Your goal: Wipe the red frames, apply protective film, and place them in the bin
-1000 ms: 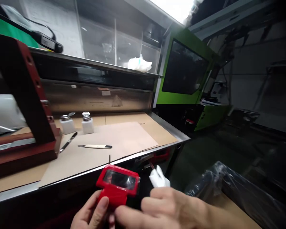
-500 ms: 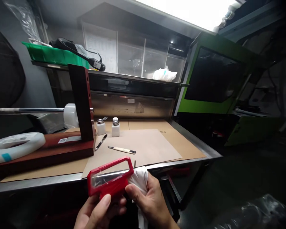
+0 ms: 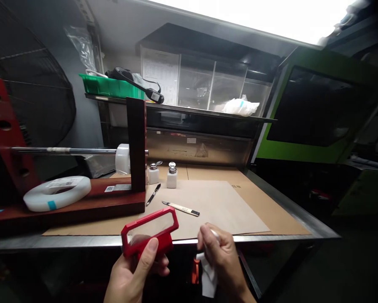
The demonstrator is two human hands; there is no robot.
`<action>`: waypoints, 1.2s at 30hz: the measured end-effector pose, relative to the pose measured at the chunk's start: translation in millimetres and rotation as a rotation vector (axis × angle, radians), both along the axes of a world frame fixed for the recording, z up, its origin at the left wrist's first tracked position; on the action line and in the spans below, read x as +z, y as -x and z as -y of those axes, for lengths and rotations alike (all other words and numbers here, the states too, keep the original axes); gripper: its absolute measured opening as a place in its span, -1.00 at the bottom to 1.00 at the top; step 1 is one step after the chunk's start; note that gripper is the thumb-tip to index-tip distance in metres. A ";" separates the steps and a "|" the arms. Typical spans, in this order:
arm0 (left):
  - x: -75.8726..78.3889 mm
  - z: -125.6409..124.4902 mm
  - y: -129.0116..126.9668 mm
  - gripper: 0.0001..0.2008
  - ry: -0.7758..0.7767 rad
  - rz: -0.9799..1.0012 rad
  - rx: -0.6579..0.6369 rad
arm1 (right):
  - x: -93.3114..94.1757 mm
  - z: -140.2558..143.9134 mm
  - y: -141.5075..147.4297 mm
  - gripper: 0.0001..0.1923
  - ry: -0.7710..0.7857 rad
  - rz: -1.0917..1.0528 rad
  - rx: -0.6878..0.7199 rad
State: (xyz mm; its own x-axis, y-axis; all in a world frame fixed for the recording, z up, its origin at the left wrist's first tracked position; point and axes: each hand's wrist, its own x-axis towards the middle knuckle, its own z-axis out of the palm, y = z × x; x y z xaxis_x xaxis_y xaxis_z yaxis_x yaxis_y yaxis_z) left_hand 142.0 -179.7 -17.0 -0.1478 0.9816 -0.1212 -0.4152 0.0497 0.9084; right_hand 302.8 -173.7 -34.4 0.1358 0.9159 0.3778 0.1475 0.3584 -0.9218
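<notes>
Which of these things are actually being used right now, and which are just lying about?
In use:
red plastic frame with clear window, in left hand
white cloth, in right hand

Lying about:
cream-handled craft knife
black pen
two white dispenser bottles
white tape roll

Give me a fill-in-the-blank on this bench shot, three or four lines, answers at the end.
1. The left hand holds a ____ plastic frame with a clear window.
2. The right hand grips a white ____.
3. Two white bottles with metal tops stand on the ____ sheets covering the bench.
4. The green tray sits on the shelf ____ the bench.

Answers: red; cloth; cardboard; above
</notes>
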 end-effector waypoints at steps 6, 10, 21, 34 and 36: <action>5.1 -3.0 2.2 -0.61 -0.048 -0.012 0.031 | 1.4 8.7 -12.6 -0.71 0.027 -0.056 -0.080; 2.5 -6.5 2.4 -0.57 0.012 0.040 -0.065 | 12.0 4.3 -13.5 -0.70 -0.013 0.023 0.091; 7.4 -9.3 -1.7 -0.69 -0.161 -0.360 0.064 | 51.6 0.8 1.4 -0.89 -0.476 0.436 0.020; -2.0 -12.8 7.6 -0.63 -0.142 -0.357 -0.266 | 62.3 2.8 24.8 -0.62 -0.902 1.163 -0.096; -2.4 -12.6 8.8 -0.64 -0.166 -0.387 -0.307 | 61.4 2.8 23.3 -0.62 -0.899 1.161 -0.097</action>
State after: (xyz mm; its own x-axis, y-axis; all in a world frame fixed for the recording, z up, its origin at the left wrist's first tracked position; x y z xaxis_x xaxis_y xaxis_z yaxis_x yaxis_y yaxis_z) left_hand 133.3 -167.2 -19.4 0.1466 0.9881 0.0460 -0.0360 -0.0412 0.9985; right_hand 279.5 -176.5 27.0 -0.5888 0.3242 0.7404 0.6893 0.6798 0.2505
